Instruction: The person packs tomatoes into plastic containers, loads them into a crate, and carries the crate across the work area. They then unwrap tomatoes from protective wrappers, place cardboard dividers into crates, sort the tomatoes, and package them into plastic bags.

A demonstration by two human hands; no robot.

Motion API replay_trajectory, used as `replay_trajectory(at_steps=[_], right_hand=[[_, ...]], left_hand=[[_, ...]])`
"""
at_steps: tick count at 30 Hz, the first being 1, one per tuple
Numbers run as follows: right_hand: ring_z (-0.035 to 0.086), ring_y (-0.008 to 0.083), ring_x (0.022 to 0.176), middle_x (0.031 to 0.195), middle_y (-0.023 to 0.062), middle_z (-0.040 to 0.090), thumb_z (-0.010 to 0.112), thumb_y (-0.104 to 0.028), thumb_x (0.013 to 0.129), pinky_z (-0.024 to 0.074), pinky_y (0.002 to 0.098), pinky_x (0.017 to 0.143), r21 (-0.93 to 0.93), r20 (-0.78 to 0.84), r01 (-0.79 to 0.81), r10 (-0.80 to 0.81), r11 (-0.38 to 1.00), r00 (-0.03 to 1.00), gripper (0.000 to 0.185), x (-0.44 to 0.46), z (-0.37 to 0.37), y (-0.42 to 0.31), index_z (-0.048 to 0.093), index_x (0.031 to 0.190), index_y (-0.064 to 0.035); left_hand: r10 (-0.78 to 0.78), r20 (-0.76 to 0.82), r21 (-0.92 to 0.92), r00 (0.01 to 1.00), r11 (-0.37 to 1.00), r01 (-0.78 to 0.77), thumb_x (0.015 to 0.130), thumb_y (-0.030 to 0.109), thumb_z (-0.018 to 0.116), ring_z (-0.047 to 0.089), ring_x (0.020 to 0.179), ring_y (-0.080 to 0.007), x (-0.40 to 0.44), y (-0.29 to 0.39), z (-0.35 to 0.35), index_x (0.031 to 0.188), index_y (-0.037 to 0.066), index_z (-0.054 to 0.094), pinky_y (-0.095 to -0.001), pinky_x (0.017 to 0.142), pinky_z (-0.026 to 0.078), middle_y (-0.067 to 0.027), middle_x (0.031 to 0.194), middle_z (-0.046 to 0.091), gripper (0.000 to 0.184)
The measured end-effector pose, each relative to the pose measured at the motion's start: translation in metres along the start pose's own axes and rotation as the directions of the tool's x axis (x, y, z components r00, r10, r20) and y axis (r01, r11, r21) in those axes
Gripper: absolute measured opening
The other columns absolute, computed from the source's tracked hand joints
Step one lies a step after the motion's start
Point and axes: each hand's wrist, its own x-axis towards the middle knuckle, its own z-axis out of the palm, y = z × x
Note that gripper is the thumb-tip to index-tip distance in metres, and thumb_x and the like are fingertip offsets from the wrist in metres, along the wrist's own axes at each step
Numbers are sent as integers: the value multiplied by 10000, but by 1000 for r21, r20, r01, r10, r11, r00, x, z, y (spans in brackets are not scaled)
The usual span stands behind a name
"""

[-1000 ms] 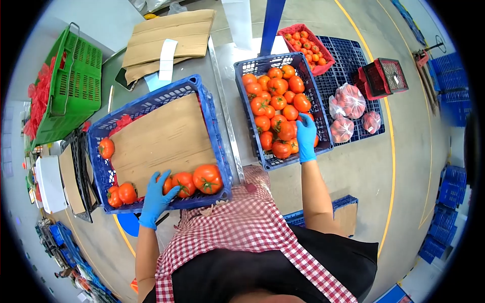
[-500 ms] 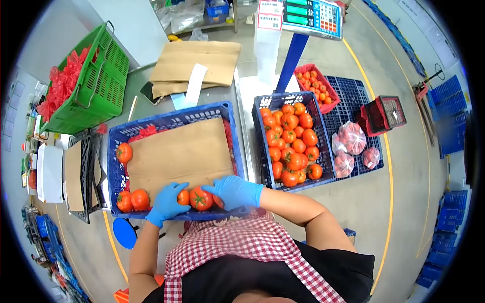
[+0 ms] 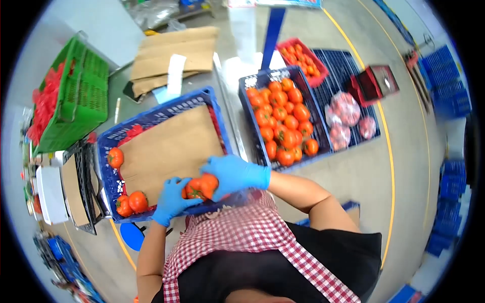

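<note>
Two rectangular, lattice-sided blue plastic crates catch my eye: a lined crate (image 3: 162, 114) beneath the left hand (image 3: 174, 202) and right hand (image 3: 232, 175), and a loaded crate (image 3: 253, 121), filled with round red tomatoes (image 3: 279, 98), ahead and to the right of the right hand. Well beyond the left hand, off to its left, a green perforated plastic crate (image 3: 86, 96) holds crumpled red plastic (image 3: 48, 108). A flat tan cardboard stack (image 3: 174, 48) lies far past both hands; a brown rectangular cardboard sheet (image 3: 169, 144) spreads inside the lined crate, just ahead of the fingers. The right hand, blue-gloved, closes around a smooth red tomato (image 3: 208, 184) at that crate's near side. The left hand, gloved alike, bends against a green-stemmed red tomato (image 3: 193, 190) right beside it; from here I can't tell whether it grips. Left of that hand, two plump red tomatoes (image 3: 137, 201) sit in the near corner, and a lone red tomato (image 3: 115, 157) rests farther off.
</note>
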Motion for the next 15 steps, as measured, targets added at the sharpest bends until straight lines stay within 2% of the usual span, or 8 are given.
replay_trajectory(at_steps=[2, 4, 5, 8, 10, 12, 14, 15], right_hand=[[573, 264, 929, 995, 138, 590, 742, -324, 602, 452, 344, 814, 488, -165, 49, 37, 872, 986, 592, -15, -14, 12, 559, 1086, -37], [537, 146, 989, 1094, 75, 581, 720, -192, 699, 419, 289, 881, 843, -236, 125, 151, 523, 960, 506, -33, -27, 35, 543, 1143, -26], [543, 147, 992, 1090, 64, 581, 710, -185, 720, 421, 287, 888, 926, -258, 140, 316, 349, 913, 481, -46, -29, 53, 542, 1142, -29], [541, 157, 995, 1082, 97, 572, 723, -198, 722, 460, 294, 840, 921, -377, 183, 660, 345, 650, 572, -88, -16, 150, 472, 1192, 9], [558, 176, 906, 990, 109, 585, 770, -284, 642, 486, 305, 757, 710, -590, -224, 738, 668, 329, 659, -127, 4, 226, 489, 1140, 44], [615, 261, 853, 904, 168, 631, 800, -325, 546, 494, 356, 739, 542, -660, -585, 736, 604, 149, 627, -170, 20, 279, 568, 1021, 13], [619, 303, 884, 937, 180, 637, 796, -327, 538, 493, 360, 763, 595, -558, -572, 802, 565, 212, 645, -205, 39, 322, 573, 1047, 0], [622, 304, 865, 942, 179, 640, 784, -304, 557, 491, 350, 765, 578, -600, -562, 775, 592, 199, 622, -223, 55, 356, 575, 1053, 9]], left_hand=[[7, 19, 6, 1000, 1000, -7, 585, 513, 742, 490, 1011, -322, 2, 3, -2, 1160, 153, 548, -421, 803, 448, -133, 1041, 529, 706], [16, 40, -61, 999, 998, -14, 588, 501, 743, 489, 1007, -320, 6, 3, -1, 1162, 177, 549, -415, 803, 457, -133, 1046, 526, 687], [35, 29, -48, 999, 998, -34, 576, 483, 757, 505, 983, -307, 8, 5, 1, 1183, 190, 533, -410, 796, 462, -121, 1048, 529, 710], [142, 16, -17, 990, 990, -142, 584, 521, 736, 524, 951, -303, 19, 22, 2, 1192, 173, 526, -409, 783, 465, -114, 1041, 544, 731], [146, 33, 58, 989, 987, -147, 593, 548, 717, 534, 935, -298, 25, 29, 5, 1192, 156, 525, -404, 764, 468, -109, 1026, 560, 741], [131, 55, 106, 990, 985, -137, 601, 542, 712, 546, 921, -296, 27, 36, 8, 1196, 146, 520, -400, 754, 469, -107, 1015, 577, 740], [112, 79, 138, 991, 983, -122, 607, 505, 720, 561, 908, -296, 31, 43, 6, 1203, 142, 511, -399, 751, 469, -109, 1008, 595, 729], [126, 83, 126, 989, 983, -136, 607, 503, 720, 566, 891, -295, 34, 46, 6, 1209, 144, 507, -399, 744, 470, -110, 996, 597, 732]])
